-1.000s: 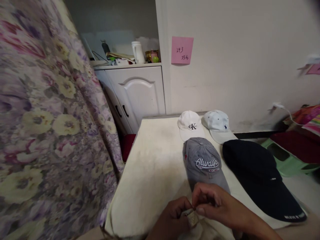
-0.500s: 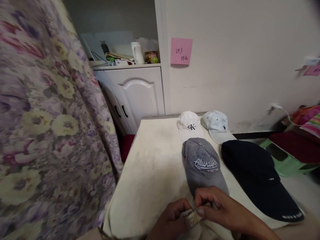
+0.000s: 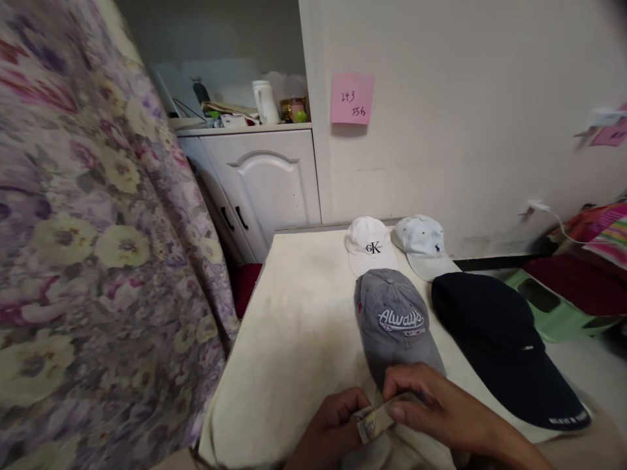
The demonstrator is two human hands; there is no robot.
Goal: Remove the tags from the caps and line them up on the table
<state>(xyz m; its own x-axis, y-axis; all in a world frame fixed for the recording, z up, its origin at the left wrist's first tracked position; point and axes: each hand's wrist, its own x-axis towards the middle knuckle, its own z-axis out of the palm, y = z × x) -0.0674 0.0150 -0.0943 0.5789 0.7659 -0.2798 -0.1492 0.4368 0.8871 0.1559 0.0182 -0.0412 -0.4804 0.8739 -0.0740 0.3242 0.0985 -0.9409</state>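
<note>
Both of my hands meet at the bottom edge of the view, over the near end of a cream-covered table [image 3: 298,326]. My left hand [image 3: 333,427] and my right hand [image 3: 431,408] are closed in a pinch on a small beige strap or tag [image 3: 373,423] of a pale cloth item that is mostly cut off below. Just beyond my fingers lies a grey cap [image 3: 394,323] lettered "Always". A dark navy cap [image 3: 499,343] lies to its right. Behind them sit a white cap [image 3: 368,245] and a pale blue cap [image 3: 424,241].
A floral purple cloth [image 3: 83,248] fills the left side. A white cabinet [image 3: 267,183] with clutter on top stands behind the table. A pink note [image 3: 351,98] is stuck on the wall. A green plastic stool [image 3: 553,307] and colourful fabric [image 3: 597,232] lie at the right.
My fingers have shifted slightly on the small beige strap, which now shows more between them. The view has drifted a little; the caps have not moved.
</note>
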